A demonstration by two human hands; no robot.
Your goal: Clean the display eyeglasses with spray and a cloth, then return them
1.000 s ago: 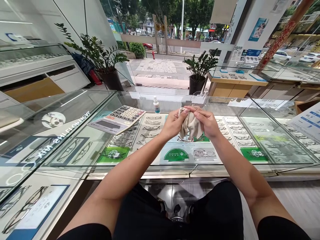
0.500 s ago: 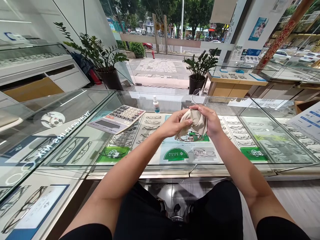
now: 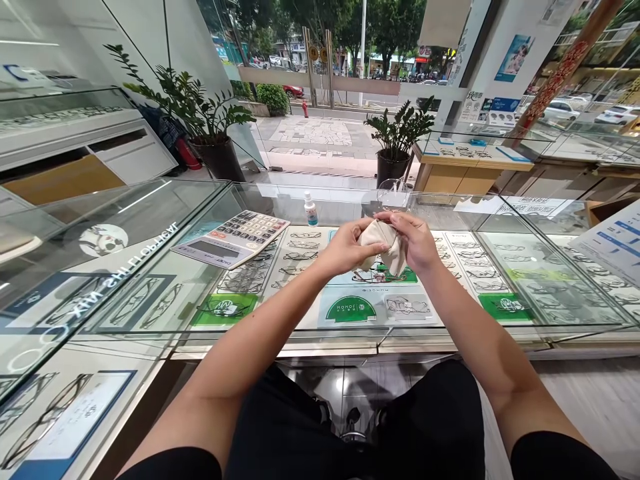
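A crumpled beige cleaning cloth is bunched between my two hands above the glass counter. My left hand grips it from the left, thumb pressed on top of the folds. From the right, my right hand closes around its other side, fingertips meeting near the top. Just beyond the fingers shows the thin outline of a pair of glasses; the rest of it is hidden by the cloth and hands. A small white spray bottle stands upright on the counter, left of my hands.
A large calculator lies tilted on the glass showcase, left of the bottle. Rows of spectacle frames are displayed under the glass. Potted plants stand beyond the counter by the window. A printed sign is at the right.
Both hands have shifted slightly left with the cloth. Its folds are bunched differently, with a corner now hanging by my right hand, and the glasses outline has moved left too.
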